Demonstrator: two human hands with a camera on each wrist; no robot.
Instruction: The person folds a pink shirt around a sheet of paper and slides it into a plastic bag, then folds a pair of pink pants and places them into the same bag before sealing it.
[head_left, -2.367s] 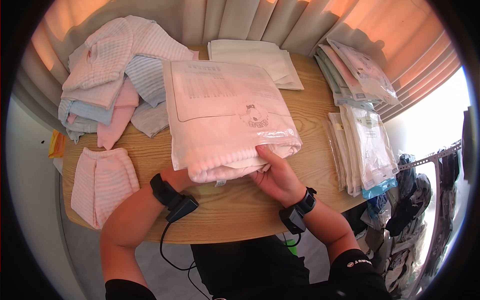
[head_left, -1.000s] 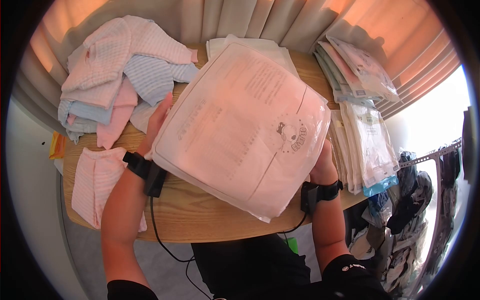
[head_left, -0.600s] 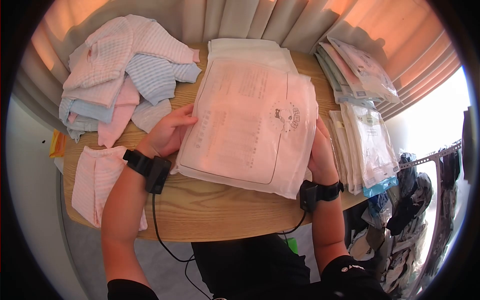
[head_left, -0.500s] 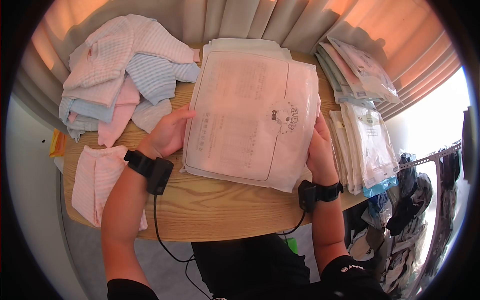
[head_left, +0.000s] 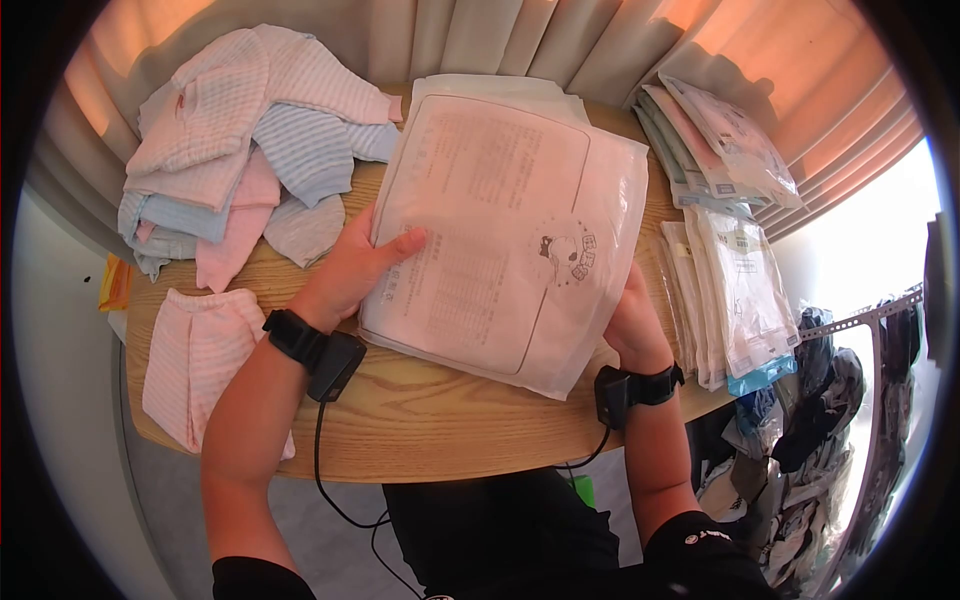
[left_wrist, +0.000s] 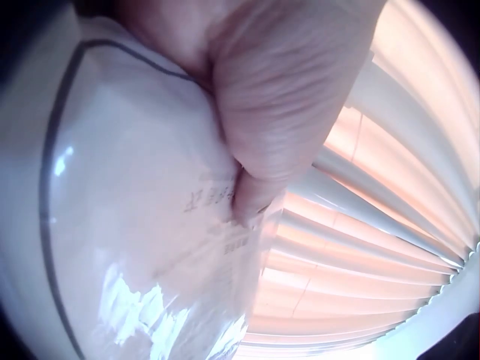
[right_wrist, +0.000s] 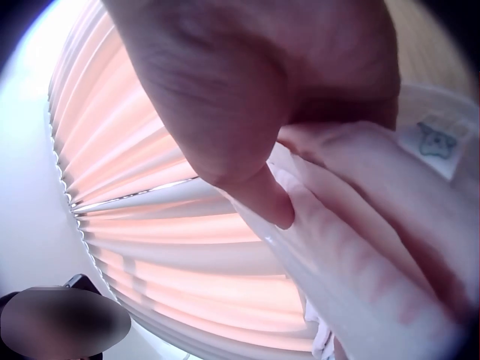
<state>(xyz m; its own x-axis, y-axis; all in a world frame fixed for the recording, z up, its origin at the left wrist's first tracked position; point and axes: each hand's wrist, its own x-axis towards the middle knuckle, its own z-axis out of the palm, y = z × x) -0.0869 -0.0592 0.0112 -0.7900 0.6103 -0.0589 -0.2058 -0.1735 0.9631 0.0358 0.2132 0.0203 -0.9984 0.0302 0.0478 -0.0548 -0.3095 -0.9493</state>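
Left hand (head_left: 347,270): thumb has moved from the bag's edge onto the bag's (head_left: 475,265) printed face, fingers pinching. Right hand (head_left: 640,325): fingers grip opposite edge. Bag between both sets, over worktop (head_left: 430,430); hold probably steadier.

I can read no words for certain. On my plastic bag (head_left: 470,215), bold characters (head_left: 588,255) curve beside a cartoon animal logo (head_left: 562,258), just inward of my right hand (head_left: 638,322). Fine print (head_left: 462,305) near my left hand (head_left: 352,268) is too small, as are marks on the packs (head_left: 745,300) outside my right hand.
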